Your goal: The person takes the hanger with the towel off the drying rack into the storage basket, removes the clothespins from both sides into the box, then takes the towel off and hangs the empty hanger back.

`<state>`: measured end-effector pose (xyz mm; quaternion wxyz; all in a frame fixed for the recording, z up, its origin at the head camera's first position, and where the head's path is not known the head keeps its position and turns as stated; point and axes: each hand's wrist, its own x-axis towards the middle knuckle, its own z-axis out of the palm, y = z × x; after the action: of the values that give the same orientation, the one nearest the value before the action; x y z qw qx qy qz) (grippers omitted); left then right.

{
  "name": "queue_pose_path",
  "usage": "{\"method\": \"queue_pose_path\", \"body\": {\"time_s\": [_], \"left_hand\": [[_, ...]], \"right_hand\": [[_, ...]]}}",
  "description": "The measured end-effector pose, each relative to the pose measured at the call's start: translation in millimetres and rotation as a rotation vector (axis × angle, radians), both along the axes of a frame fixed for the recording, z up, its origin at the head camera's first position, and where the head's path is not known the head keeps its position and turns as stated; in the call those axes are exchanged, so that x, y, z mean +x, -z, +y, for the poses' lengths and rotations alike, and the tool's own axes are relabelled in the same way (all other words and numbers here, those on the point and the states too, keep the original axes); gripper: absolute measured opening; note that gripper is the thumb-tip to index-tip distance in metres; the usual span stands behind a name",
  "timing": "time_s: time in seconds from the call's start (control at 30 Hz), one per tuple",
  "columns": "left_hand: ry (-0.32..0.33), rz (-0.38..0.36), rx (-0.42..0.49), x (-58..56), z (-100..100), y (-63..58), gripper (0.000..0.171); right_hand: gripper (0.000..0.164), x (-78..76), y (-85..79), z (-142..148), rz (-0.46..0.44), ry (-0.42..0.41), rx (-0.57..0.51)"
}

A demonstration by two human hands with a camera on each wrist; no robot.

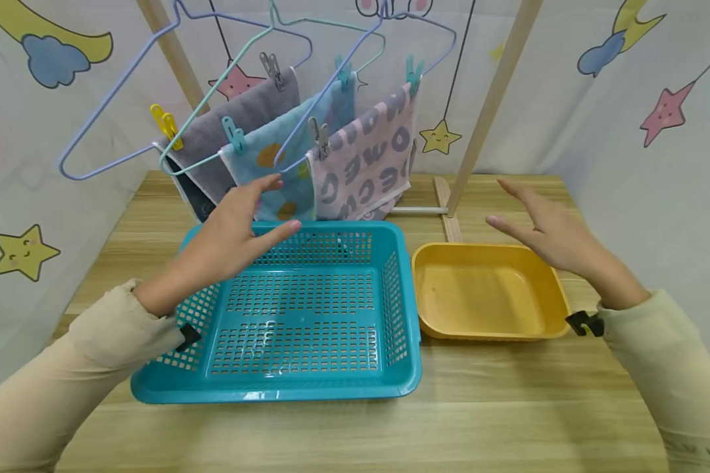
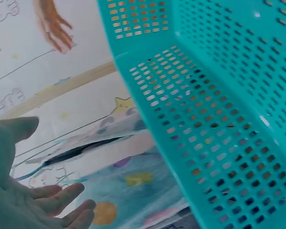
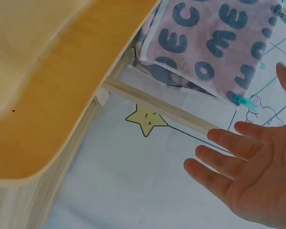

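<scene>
My left hand (image 1: 227, 233) hovers over the back left part of a teal plastic basket (image 1: 411, 387), thumb and fingers spread and nothing in them. My right hand (image 1: 553, 230) is held above the back right rim of a yellow tub (image 1: 491, 335), its fingers extended and empty. Behind the basket, three towels hang from hangers: a grey towel (image 1: 236, 108), a blue towel (image 1: 296, 141) with coloured spots, and a pink towel (image 1: 367, 161) with grey letters. The left hand is nearest the blue towel. In the right wrist view, the right palm (image 3: 267, 176) shows with its fingers apart.
Clothespins hold the towels, among them a yellow clothespin (image 1: 167, 127) and a grey clothespin (image 1: 319, 138). A wooden post (image 1: 497, 98) of the rack stands on a foot (image 1: 449, 223) behind the tub. Printed white curtains (image 1: 657, 197) surround the wooden table (image 1: 343, 433).
</scene>
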<state>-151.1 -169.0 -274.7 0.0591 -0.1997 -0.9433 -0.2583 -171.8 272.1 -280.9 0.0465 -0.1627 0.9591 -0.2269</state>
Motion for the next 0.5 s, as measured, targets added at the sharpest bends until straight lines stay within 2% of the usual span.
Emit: {"method": "queue_pose_path", "body": {"time_s": [0.13,0.23,0.33,0.5], "left_hand": [[0.006,0.102,0.158,-4.2,5,-14.1,0.065],[0.022,0.134,0.244,-8.5,9,-24.4,0.060],[0.029,0.098,0.322,-13.1,13,-33.6,0.056],[0.029,-0.009,0.449,-16.6,21,-52.6,0.053]], "right_hand": [[0.059,-6.9,-2.5,2,0.015,0.016,-0.113],[0.055,-13.1,-4.3,3,0.011,0.028,-0.181],[0.053,-19.5,-6.3,4,0.008,0.045,-0.213],[0.053,-31.4,-11.1,2,0.008,0.081,-0.268]]}}
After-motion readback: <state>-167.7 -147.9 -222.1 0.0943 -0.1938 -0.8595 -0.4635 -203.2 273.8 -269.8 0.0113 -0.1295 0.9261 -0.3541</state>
